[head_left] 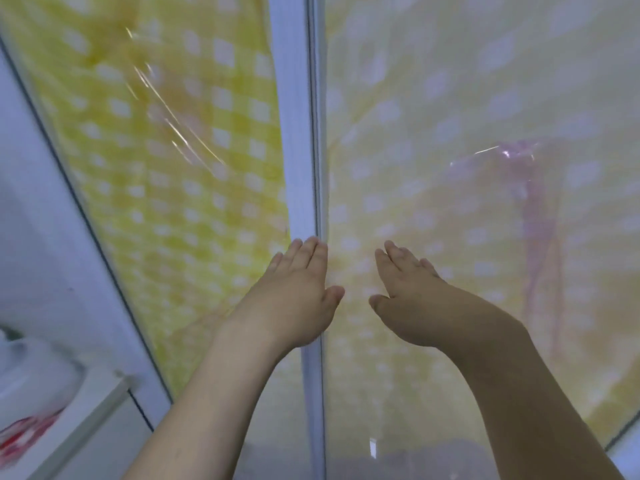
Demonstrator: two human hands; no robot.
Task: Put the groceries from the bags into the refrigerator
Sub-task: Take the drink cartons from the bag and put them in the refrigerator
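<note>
Glossy yellow-checked refrigerator doors, left hand and right hand flat, fingers straight, beside the centre seam

Blurred white container with red-and-white checked cloth on a white ledge, lower left.

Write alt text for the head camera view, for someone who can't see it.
Two bare hands, left hand and right hand, press flat with straight fingers against closed double refrigerator doors covered in yellow-and-white checked film, either side of the centre seam. The picture is blurred; a white object with red markings sits lower left.
</note>
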